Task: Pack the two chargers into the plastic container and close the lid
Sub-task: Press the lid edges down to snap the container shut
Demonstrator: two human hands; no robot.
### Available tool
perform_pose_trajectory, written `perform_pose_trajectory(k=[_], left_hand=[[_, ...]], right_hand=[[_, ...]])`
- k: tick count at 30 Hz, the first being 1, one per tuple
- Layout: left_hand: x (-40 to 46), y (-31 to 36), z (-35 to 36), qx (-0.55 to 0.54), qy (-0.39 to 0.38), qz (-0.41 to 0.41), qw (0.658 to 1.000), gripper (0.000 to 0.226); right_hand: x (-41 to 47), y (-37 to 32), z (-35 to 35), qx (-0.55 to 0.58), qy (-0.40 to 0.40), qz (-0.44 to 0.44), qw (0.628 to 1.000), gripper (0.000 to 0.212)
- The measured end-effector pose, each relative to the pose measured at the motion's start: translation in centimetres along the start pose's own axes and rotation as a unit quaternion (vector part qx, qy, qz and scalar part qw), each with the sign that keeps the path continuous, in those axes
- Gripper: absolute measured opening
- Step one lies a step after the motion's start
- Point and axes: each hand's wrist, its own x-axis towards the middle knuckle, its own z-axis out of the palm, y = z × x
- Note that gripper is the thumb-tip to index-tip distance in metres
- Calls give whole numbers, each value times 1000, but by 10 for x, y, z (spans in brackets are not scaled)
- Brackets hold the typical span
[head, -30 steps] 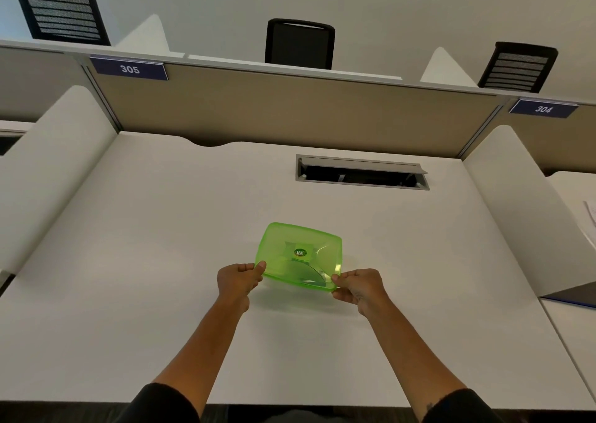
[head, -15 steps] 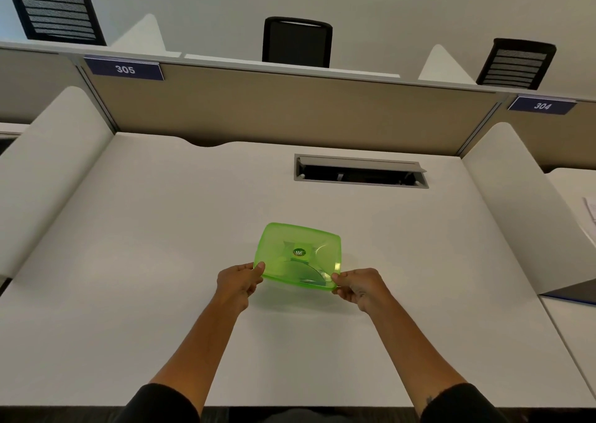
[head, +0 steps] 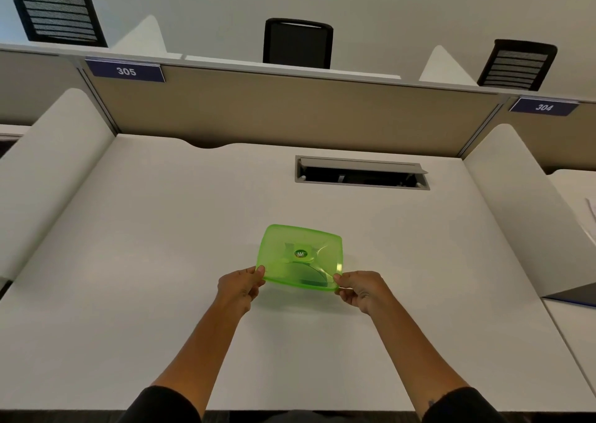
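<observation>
A translucent green plastic container with its lid on sits in the middle of the white desk. A round sticker marks the lid's centre, and a dark shape shows faintly through the green near the front edge. My left hand pinches the container's near left corner. My right hand pinches the near right corner. Loose chargers are nowhere on the desk; whether the dark shape inside is one of them I cannot tell.
A grey cable hatch is set in the desk behind the container. White side dividers flank the desk, and a tan partition closes the back. Black chairs stand beyond it.
Both hands stay at the container's near corners and the container has barely shifted. The view moved slightly.
</observation>
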Motion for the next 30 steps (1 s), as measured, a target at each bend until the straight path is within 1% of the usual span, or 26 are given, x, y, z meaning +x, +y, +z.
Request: perform_pose_trajectory(k=[2,5,8,11,16,19,22,25,30], left_hand=[[1,-2,-1,15,-10,21,1000,24],[5,-3,-1,40,-9,56,998,24],[8,-1,5,61,-8,73,995,25],[13,5,16,67,-10,86,994,26],[29,31,48,102,-12,122,987,24],[47,52,70,149,-15,150,977,32],[61,72,93,195,-20,174,965,38],[70,87,112,223,-22,188,956,42],[82,102,131,256,-32,203,945,52]], right_hand=[[1,0,0,3,0,-3,1000,16],[4,0,-1,8,3,-19,1000,26],[8,-3,-2,17,-6,-41,999,31],[15,-13,-1,21,-6,-53,998,33],[33,-51,10,36,6,-78,996,31],[49,-75,20,42,26,-98,994,29],[65,-98,29,24,64,-130,989,38],[79,-118,35,-13,95,-164,982,40],[94,-141,40,-42,106,-195,974,41]])
